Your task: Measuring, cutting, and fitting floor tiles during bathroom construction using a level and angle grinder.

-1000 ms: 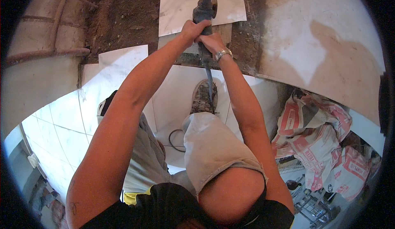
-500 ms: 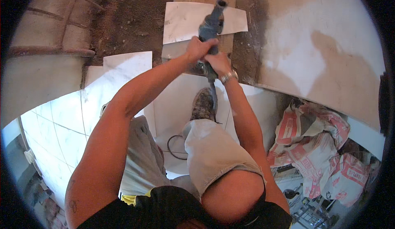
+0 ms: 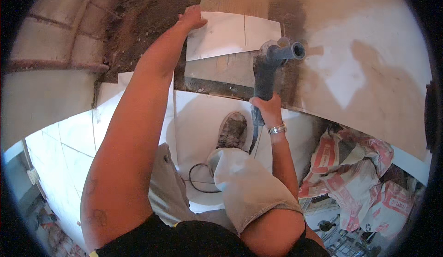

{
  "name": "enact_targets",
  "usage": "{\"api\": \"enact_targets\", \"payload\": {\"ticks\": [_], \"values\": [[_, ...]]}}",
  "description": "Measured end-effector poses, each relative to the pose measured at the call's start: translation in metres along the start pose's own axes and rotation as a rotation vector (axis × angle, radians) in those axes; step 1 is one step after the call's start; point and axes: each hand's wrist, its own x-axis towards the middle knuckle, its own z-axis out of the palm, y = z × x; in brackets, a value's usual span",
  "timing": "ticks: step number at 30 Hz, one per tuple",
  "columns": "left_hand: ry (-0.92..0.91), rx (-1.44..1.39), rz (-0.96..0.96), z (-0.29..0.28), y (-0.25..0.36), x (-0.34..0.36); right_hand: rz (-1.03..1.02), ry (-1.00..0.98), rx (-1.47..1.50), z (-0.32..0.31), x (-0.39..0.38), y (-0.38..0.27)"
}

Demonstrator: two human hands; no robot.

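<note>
My right hand (image 3: 270,108) grips the rear body of a dark corded angle grinder (image 3: 264,79). A round tube stands out from its head, pointing to the right. The cord runs down beside my shoe. My left hand (image 3: 191,18) is at the far left corner of a cut white tile (image 3: 217,37), its fingers closed round the edge. A thin dark line crosses the tile right of its middle. The tile rests on a wooden board (image 3: 221,70), and the grinder's head is just off its near right side.
White floor tiles (image 3: 198,114) lie under my shoe (image 3: 232,130). Bare soil (image 3: 147,21) stretches beyond at the left. Crumpled red and white sacks (image 3: 353,174) are heaped at the right, below a large pale panel (image 3: 341,86). The black cord (image 3: 191,178) loops between my legs.
My left hand has let go of the grinder and reached away to the tile's corner. My right hand has drawn the grinder right and nearer, off the tile, uncovering the dark line.
</note>
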Motion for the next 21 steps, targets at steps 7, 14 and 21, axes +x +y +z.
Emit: {"api": "enact_targets", "payload": {"ticks": [7, 14, 21], "values": [[-0.472, 0.096, -0.014, -0.025, 0.037, 0.001, 0.202, -0.07, 0.03, -0.034, -0.026, -0.034], [-0.771, -0.344, 0.115, -0.08, 0.01, -0.015, 0.13, -0.108, 0.141, -0.017, -0.016, -0.018], [-0.642, -1.066, -0.287, -0.061, 0.008, -0.087, 0.203, -0.108, 0.25, -0.02, -0.015, -0.036]]}}
